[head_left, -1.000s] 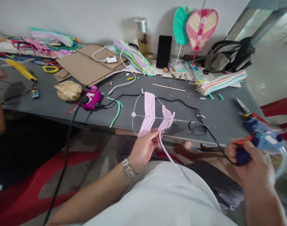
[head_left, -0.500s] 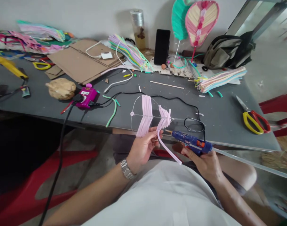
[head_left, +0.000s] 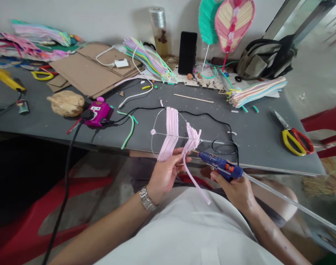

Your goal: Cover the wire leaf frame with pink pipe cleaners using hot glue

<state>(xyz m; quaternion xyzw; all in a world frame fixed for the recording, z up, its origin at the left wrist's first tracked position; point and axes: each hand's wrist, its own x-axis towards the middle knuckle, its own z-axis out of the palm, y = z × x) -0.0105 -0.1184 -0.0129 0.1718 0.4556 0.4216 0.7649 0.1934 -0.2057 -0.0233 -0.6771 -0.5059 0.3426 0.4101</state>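
Note:
My left hand (head_left: 168, 173) holds a leaf-shaped wire frame (head_left: 157, 129) by its lower edge. Pale pink ribbed strips (head_left: 170, 134) are bunched across the frame on a thin central rod. My right hand (head_left: 234, 187) grips a blue hot glue gun (head_left: 220, 165) with an orange trigger. Its metal tip sits right beside the nearer pink strips (head_left: 192, 141), and I cannot tell if they touch. A long transparent glue stick (head_left: 289, 200) runs from the gun's rear toward the lower right.
The grey table (head_left: 261, 147) holds yellow-handled scissors (head_left: 295, 141), a magenta power socket (head_left: 97, 114), cardboard sheets (head_left: 85, 68) and bundles of coloured strips (head_left: 256, 92). A black cord (head_left: 65, 191) drops off the front edge. Finished leaf shapes (head_left: 231, 25) lean on the wall. Red chairs stand below.
My right hand has swung the glue gun in from the far right, bringing its tip beside the pink strips. My left hand stays nearly still, and the view has shifted slightly.

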